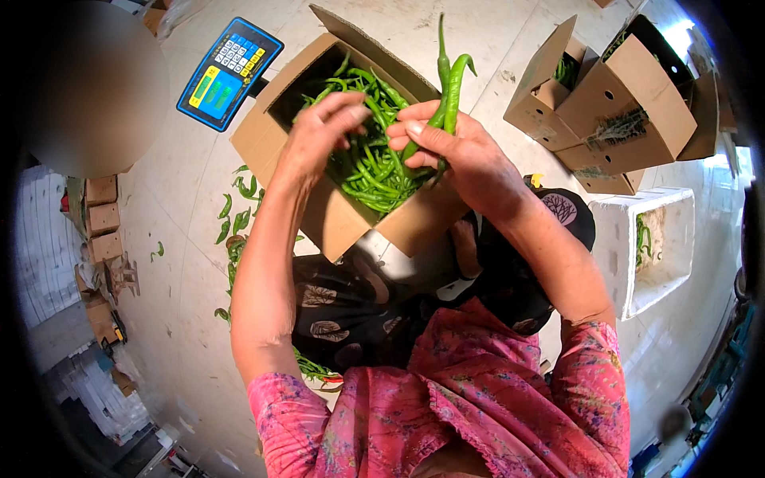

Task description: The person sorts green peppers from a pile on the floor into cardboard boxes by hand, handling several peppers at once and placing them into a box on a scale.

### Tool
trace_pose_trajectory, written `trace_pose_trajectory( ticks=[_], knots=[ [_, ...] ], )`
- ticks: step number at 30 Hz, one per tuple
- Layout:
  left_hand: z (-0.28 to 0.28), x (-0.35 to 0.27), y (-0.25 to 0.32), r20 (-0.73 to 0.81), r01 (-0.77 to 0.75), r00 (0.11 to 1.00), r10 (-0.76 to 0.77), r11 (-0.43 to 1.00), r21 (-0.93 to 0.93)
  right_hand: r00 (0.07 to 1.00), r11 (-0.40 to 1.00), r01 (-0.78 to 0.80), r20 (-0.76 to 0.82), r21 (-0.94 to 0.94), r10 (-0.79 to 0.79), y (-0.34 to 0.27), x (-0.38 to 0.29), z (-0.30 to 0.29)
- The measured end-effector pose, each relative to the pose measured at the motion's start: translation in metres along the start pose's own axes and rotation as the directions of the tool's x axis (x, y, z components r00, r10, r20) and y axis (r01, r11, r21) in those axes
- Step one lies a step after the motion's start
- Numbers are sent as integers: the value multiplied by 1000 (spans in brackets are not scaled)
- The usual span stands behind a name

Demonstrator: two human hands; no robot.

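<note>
Long green chili peppers [382,179] fill much of an open cardboard box [269,134] before me. Above the box's right side, my right hand [457,143] grips a few green peppers [455,89] between thumb and fingers. Two of their ends point upward, one of them hooked at the tip. My left hand [329,128] hovers over the left part of the box, slightly blurred, fingers bent and apart. I see nothing held in it, though its palm side is hidden.
A digital scale display [230,74] stands beyond the box to the left. Loose peppers [242,221] lie on the floor at left. To the right are more cardboard boxes [627,110] and a white foam box [609,257] with some peppers inside. A blurred shape fills the upper left.
</note>
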State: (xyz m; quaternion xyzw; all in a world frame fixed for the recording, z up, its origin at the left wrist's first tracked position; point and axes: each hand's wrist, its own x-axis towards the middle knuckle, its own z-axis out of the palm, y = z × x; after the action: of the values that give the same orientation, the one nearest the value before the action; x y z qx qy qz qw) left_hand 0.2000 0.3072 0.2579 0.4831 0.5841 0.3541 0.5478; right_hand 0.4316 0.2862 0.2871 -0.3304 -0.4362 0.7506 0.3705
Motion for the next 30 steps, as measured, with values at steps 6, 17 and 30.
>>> trace_pose_trajectory(
  ticks=[6,17,30],
  knots=[
    [30,-46,21,395,122,918,-27,969,-216,1000,966,8,-27,259,-1,-7,4,5],
    [7,-53,24,295,27,956,-2,996,-80,959,935,-252,65,-249,275,-12,6,-15],
    [-6,-59,-9,61,86,996,-69,934,-347,988,887,118,-40,-446,-152,1,-1,-7]
  ],
)
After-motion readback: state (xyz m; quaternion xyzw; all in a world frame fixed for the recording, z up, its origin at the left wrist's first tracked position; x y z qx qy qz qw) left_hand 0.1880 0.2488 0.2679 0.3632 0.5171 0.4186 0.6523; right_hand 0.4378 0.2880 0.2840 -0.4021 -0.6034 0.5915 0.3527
